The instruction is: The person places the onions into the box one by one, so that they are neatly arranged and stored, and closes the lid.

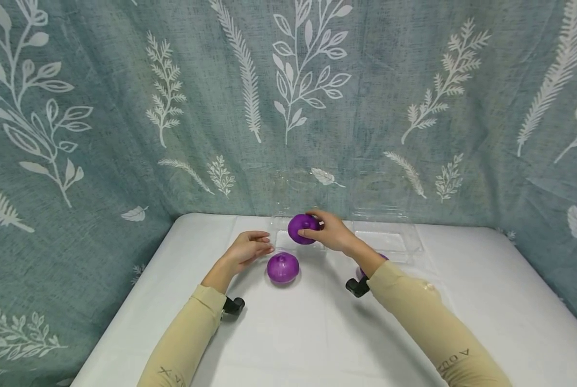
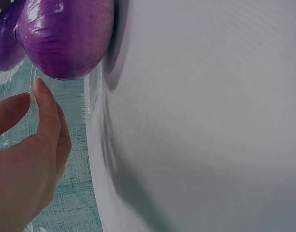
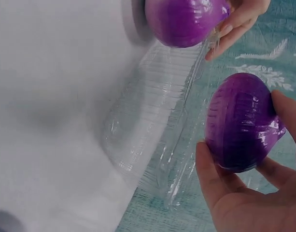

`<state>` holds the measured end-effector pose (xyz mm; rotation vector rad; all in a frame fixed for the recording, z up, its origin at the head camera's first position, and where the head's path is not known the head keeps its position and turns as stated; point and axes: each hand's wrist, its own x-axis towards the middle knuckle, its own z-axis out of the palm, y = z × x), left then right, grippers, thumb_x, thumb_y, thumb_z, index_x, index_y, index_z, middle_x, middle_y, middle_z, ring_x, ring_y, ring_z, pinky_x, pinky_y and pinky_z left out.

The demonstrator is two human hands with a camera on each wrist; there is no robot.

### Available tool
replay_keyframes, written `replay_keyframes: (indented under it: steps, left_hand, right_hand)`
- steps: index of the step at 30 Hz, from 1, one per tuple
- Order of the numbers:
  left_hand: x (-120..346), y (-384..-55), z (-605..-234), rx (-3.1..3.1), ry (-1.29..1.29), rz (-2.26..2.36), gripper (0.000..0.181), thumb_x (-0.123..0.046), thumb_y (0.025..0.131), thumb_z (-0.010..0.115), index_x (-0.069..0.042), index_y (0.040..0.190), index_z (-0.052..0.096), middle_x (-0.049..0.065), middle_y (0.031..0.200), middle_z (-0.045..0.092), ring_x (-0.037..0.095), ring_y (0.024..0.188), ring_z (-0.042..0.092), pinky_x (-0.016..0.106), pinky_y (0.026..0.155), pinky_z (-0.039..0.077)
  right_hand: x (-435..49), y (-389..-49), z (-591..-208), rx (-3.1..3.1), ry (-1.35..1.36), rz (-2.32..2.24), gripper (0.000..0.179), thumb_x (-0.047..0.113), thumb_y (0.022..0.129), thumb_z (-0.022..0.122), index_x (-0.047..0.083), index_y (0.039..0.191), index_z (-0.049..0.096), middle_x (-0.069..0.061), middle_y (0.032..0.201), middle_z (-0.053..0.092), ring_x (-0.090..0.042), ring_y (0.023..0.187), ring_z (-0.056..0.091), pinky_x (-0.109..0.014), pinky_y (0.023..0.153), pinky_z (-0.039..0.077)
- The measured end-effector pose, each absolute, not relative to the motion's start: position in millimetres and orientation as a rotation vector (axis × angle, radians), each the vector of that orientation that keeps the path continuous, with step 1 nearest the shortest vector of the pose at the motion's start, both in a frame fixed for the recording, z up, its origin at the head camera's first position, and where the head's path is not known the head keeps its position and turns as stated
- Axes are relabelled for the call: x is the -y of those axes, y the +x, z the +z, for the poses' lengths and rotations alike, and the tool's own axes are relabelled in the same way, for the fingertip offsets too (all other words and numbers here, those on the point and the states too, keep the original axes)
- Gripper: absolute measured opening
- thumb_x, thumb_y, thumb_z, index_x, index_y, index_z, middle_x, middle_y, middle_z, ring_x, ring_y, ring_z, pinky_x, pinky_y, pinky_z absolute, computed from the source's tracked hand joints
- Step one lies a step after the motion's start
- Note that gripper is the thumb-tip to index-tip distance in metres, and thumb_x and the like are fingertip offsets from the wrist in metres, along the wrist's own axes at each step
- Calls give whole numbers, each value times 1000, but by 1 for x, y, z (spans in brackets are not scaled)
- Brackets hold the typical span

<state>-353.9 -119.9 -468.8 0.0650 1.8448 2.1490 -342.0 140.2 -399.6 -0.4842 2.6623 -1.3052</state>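
Khaki fabric sleeve [image 1: 438,322] behind it, your right hand [image 1: 336,233] grips a round, glossy purple onion [image 1: 298,228]; another onion [image 1: 282,268] lies just right of your left hand [image 1: 246,250], which pinches a clear plastic container [image 1: 282,241].

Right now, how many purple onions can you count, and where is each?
3 purple onions: one in the right hand, one on the table near the left hand, one partly hidden by the right forearm. More may be hidden.

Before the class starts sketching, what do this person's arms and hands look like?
The left hand and right hand are ungloved. The left sleeve and right sleeve are long and pale khaki, each with dark lettering. A small black device shows beside each cuff.
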Motion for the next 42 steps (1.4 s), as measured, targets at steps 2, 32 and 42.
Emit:
replay_keyframes:
  steps: [2, 32, 42]
  left_hand:
    - [119, -354, -469, -1849, 64, 2153, 52, 16, 97, 52, 18, 146, 38, 26, 123, 50, 22, 96, 64, 29, 96, 58]
    - [121, -352, -469, -1826, 62, 2150, 51, 15, 98, 50, 15, 147, 39, 28, 131, 46, 36, 117, 57, 31, 100, 57]
    - [121, -353, -470, -1832, 74, 2158, 51, 15, 97, 52, 16, 146, 40, 27, 129, 48, 30, 111, 60, 31, 99, 57]
  right_hand:
    - [-139, -345, -401, -2664, -487, -1313, 68, 35, 97, 72, 8, 153, 45, -19, 139, 58, -34, 123, 59, -44, 93, 58]
    - [-115, -386, -456, -2726, -658, -1228, 70, 32, 95, 74, 3, 152, 45, -22, 141, 58, -39, 123, 60, -47, 101, 56]
    - [-107, -387, -455, -2758, -633, -1077, 70, 35, 98, 70, 2, 153, 43, -24, 149, 51, -40, 136, 51, -53, 115, 43]
